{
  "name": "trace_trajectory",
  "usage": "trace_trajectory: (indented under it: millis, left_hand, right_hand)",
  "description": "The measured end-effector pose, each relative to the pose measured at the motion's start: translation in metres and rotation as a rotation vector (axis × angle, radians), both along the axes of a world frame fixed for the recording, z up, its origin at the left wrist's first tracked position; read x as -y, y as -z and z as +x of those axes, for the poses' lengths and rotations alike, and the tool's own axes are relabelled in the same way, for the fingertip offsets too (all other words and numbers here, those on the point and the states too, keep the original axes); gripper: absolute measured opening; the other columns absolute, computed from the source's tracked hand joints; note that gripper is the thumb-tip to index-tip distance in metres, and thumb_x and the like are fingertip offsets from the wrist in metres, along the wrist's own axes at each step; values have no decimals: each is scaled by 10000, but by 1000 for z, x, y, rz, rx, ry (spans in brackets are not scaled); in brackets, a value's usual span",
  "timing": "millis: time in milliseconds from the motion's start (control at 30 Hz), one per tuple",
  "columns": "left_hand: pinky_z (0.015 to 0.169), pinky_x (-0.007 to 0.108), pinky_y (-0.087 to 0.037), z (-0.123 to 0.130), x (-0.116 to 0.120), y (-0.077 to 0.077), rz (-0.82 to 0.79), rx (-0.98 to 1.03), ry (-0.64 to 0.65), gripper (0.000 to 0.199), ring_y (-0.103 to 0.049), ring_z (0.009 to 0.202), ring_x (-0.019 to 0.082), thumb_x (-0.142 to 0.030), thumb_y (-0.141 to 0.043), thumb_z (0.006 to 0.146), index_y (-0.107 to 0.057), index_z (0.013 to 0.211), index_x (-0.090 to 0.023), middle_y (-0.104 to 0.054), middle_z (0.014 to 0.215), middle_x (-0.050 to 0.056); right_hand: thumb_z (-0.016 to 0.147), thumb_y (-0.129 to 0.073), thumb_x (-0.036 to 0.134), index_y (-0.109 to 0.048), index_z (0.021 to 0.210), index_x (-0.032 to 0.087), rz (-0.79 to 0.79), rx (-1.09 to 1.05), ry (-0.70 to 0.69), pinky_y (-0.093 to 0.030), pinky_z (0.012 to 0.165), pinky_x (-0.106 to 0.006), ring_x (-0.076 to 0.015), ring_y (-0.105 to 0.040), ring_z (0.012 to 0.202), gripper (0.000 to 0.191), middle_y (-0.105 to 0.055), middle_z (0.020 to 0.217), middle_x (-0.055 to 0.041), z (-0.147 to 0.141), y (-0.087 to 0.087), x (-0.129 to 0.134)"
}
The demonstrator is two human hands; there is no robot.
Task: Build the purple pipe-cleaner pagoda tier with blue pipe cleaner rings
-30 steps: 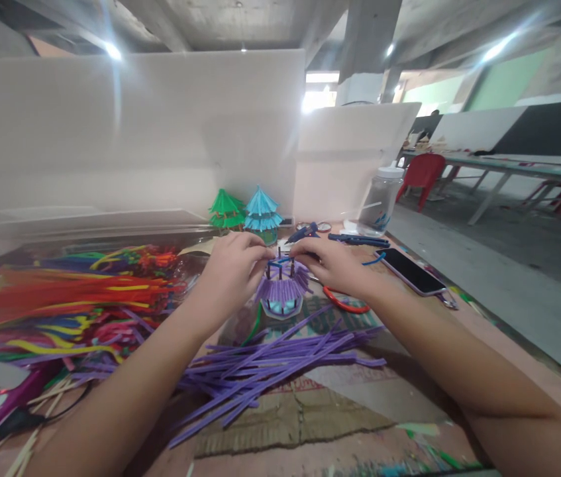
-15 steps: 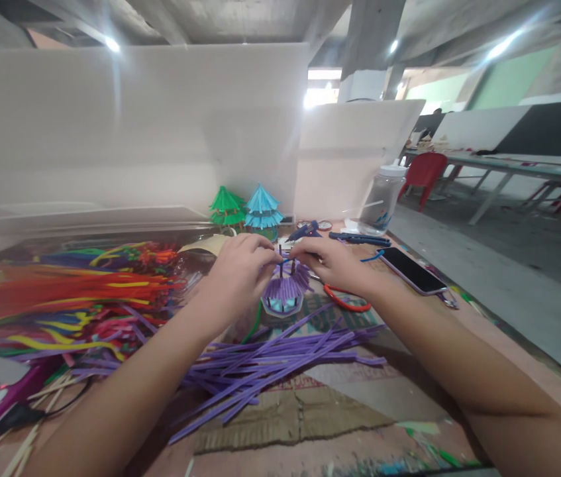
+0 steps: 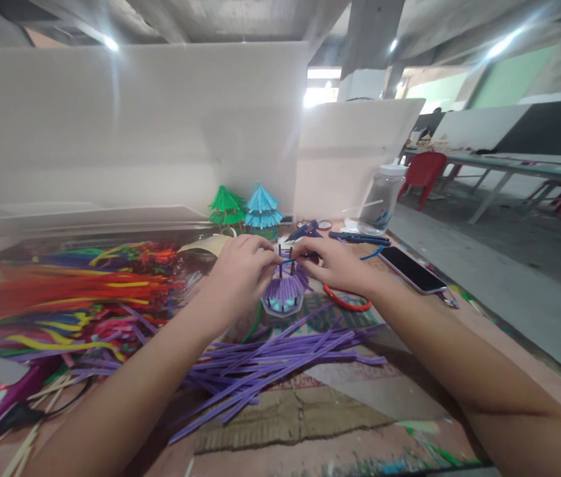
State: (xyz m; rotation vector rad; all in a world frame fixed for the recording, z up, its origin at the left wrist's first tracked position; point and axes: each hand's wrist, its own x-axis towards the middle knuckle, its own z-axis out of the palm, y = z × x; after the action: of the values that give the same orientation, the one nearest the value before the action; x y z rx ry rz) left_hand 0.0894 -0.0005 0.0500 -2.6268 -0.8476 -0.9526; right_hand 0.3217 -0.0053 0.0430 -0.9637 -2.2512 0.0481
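Note:
A small purple model (image 3: 284,287) with a fringed roof and dark upright sticks stands at the middle of the table. My left hand (image 3: 250,265) is at its left side, fingertips pinched on a thin blue strip (image 3: 287,261) that crosses the sticks. From the right, my right hand (image 3: 327,262) pinches the other end of this strip. The fingers partly cover the model's top. Behind it stand a green model (image 3: 226,207) and a light blue model (image 3: 263,207) with tiered roofs.
Purple strips (image 3: 280,364) lie on cardboard in front. Colourful strips (image 3: 71,285) fill the left. Red-handled scissors (image 3: 347,303), a glue gun (image 3: 304,230), a phone (image 3: 413,269) and a clear jar (image 3: 380,199) are nearby.
My right hand has shifted very slightly at the model's top. The blue strip's free end beyond my right wrist shows less. My left hand stays nearly in place.

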Motion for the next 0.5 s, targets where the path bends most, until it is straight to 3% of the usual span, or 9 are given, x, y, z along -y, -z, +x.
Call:
trace_trajectory:
  millis: [500]
  left_hand:
    - [888, 410, -463, 0, 0, 0, 10, -3, 5, 142, -602, 998, 243, -165, -623, 917, -748, 976, -198, -697, 1050, 64]
  right_hand:
    - [848, -540, 77, -665, 939, 172, 37, -11, -19, -472, 709, -267, -156, -636, 781, 182, -724, 891, -53, -1, -1, 1]
